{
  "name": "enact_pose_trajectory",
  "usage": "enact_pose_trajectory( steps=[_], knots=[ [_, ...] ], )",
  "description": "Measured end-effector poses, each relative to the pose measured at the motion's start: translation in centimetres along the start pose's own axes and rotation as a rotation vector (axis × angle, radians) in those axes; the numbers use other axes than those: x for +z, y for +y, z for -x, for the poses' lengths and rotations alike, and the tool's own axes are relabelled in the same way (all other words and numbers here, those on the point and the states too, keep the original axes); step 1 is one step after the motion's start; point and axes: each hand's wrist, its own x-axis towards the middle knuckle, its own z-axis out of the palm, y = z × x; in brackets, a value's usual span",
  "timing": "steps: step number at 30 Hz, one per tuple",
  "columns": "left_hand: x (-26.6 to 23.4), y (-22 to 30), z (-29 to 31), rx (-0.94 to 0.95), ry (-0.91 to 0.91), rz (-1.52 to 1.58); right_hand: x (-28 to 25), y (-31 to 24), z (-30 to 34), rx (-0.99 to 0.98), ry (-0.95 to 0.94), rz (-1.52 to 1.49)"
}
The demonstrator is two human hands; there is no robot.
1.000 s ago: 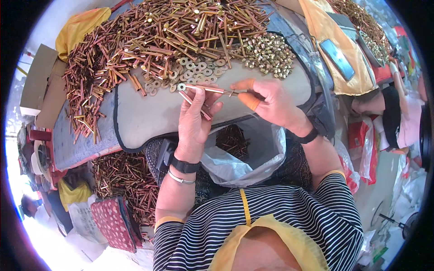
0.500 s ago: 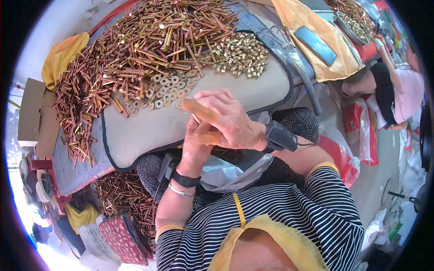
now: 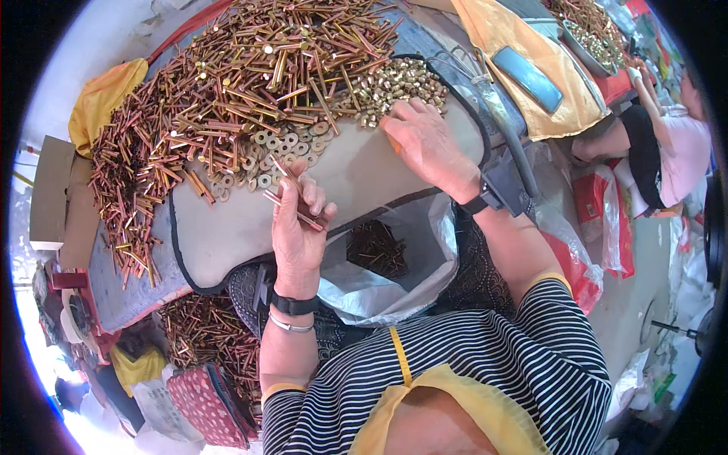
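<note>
My left hand (image 3: pixel 294 249) is closed around a few long copper-coloured bolts (image 3: pixel 308 220), their ends sticking out past the thumb and fingers. It hangs over the near edge of the grey mat (image 3: pixel 227 243). Farther right, my right hand (image 3: pixel 431 148) reaches to the heap of small brassy nuts (image 3: pixel 398 85). Its fingers are bent together at the heap's near edge, and an orange wrap shows on a finger. Whatever is between those fingertips is hidden. Flat washers (image 3: pixel 292 140) lie on the mat beyond my left hand, beside a large pile of bolts (image 3: pixel 250 76).
An open white plastic bag (image 3: pixel 442 235) with bolts inside sits at my lap. More bolts (image 3: pixel 205 326) lie low on the left. A phone (image 3: pixel 528 78) rests on yellow cloth (image 3: pixel 485 30) at the far right. Another person (image 3: pixel 679 152) sits at the right.
My hands were together over the mat's near edge and are now apart. The right moved away and right to the nuts; the left turned up, showing bolts. The bag's opening is uncovered.
</note>
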Motion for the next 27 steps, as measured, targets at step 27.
enact_pose_trajectory(
  steps=[27],
  knots=[
    [0.4,0.3,1.2,-0.266,-0.072,-0.599,-0.8,-4.2,1.2,0.092,-0.08,-0.956]
  ],
)
